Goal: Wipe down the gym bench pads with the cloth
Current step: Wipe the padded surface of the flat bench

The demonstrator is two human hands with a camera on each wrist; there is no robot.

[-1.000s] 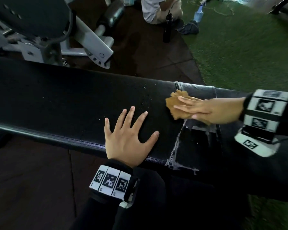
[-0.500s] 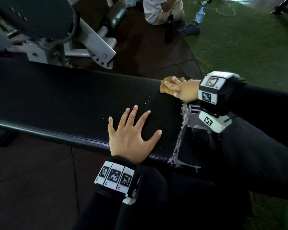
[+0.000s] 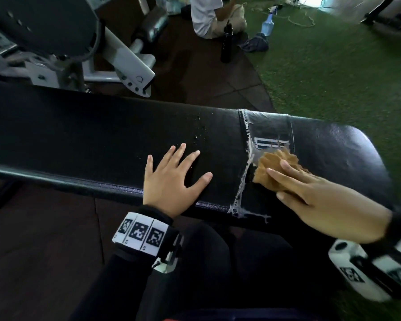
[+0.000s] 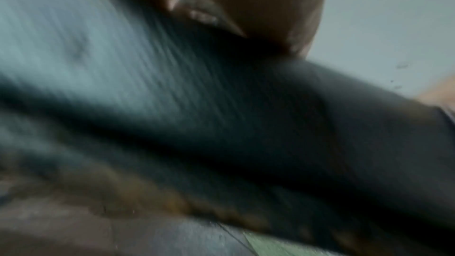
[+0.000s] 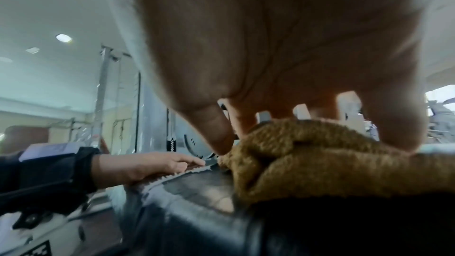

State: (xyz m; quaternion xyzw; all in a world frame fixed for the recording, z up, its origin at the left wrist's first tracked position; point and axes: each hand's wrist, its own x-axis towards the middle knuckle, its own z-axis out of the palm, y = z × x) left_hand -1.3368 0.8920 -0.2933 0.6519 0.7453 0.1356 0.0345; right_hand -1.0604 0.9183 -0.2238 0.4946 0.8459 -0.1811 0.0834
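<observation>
A long black bench pad (image 3: 90,140) runs across the head view, with a torn, taped seam (image 3: 243,163) right of its middle. A crumpled brown cloth (image 3: 272,166) lies on the pad just right of that seam. My right hand (image 3: 310,195) presses it down with straight fingers; the right wrist view shows the fingers (image 5: 399,133) on top of the cloth (image 5: 332,159). My left hand (image 3: 174,179) lies flat on the pad left of the seam, fingers spread, holding nothing; it also shows in the right wrist view (image 5: 147,166). The left wrist view is dark and blurred.
A white and grey gym machine (image 3: 116,56) stands behind the pad at the left. A person sits on the floor at the back (image 3: 208,15), beside a black bottle (image 3: 226,42), a spray bottle (image 3: 267,23) and a dark rag (image 3: 255,44). Green turf (image 3: 333,77) covers the right side.
My right hand slid the cloth from the pad's far edge back toward me and to the right, across the seam onto the taped section. My left hand stayed flat in place.
</observation>
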